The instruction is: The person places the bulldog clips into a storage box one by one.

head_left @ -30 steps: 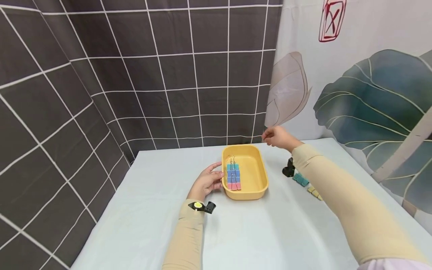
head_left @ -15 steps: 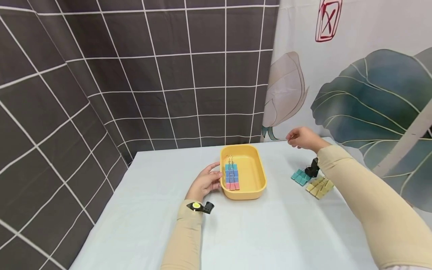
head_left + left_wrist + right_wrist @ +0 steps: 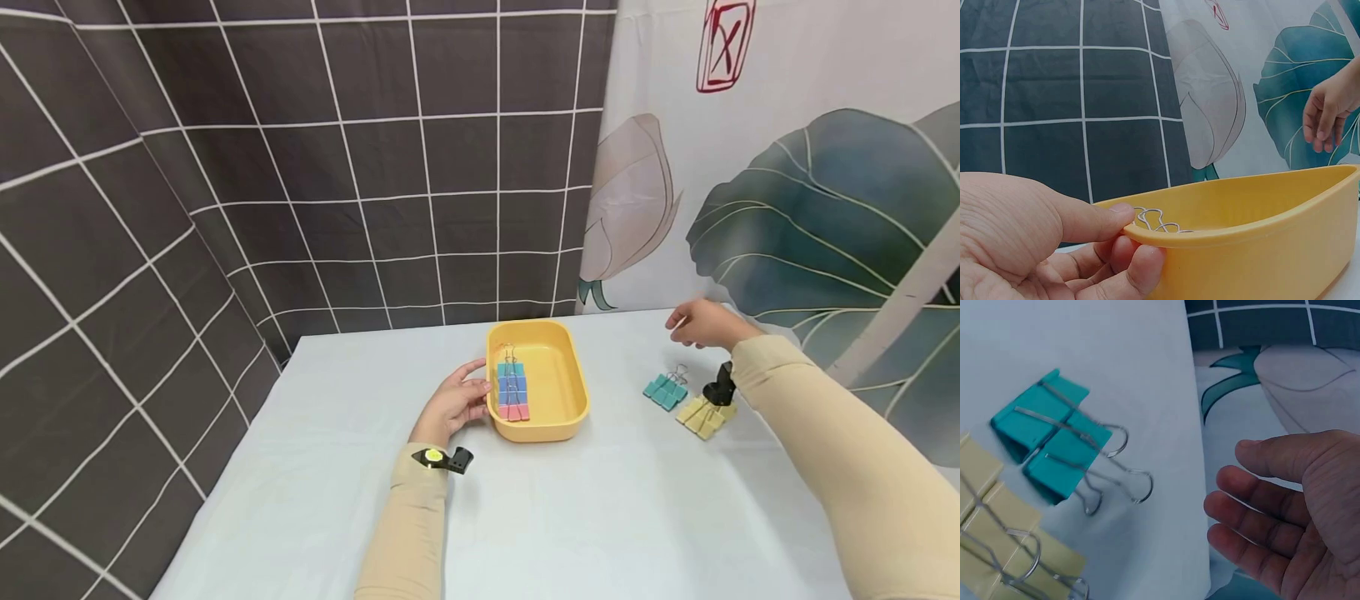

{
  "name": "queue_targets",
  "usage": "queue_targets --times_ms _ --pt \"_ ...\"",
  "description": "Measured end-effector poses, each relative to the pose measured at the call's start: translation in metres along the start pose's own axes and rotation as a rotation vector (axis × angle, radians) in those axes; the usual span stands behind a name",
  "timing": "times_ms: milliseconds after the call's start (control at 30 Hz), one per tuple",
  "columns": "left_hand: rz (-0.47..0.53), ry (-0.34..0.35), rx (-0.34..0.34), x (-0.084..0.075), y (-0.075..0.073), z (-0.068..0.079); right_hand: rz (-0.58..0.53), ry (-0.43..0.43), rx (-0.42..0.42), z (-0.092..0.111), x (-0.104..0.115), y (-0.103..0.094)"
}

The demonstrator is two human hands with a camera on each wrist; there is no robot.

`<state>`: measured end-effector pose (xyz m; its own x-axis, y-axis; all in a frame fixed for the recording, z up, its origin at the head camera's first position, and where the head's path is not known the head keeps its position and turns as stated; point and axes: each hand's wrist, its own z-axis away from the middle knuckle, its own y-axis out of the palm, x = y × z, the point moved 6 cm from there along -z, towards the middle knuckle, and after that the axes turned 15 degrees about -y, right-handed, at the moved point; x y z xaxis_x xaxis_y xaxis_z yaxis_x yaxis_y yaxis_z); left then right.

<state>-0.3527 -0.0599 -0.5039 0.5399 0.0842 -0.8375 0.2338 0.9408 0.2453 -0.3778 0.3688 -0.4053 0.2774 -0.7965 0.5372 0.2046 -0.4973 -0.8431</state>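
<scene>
Teal clips (image 3: 663,392) lie just beside yellow clips (image 3: 702,418) on the white table (image 3: 585,517).

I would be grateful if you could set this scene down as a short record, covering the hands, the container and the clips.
Left hand: the left hand pinches the rim of the yellow tray
Right hand: the right hand holds nothing visible and is apart from the clips
In tray: turquoise clips, blue clips and pink clips, far to near, along the left side
Outside tray: teal clips and pale yellow clips, to its right
Surface: white-covered table
Backdrop: dark grid cloth and leaf-printed cloth
</scene>
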Motion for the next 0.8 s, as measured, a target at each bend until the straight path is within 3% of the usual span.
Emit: queue_targets --times_ms 433,800 --pt "0.005 0.0 -0.022 -0.002 -0.001 -0.001 -0.012 0.09 0.109 0.013 -0.02 0.019" --pt "0.004 -0.007 -0.019 0.0 0.0 -0.001 -0.075 0.072 0.124 0.015 -0.021 0.03"
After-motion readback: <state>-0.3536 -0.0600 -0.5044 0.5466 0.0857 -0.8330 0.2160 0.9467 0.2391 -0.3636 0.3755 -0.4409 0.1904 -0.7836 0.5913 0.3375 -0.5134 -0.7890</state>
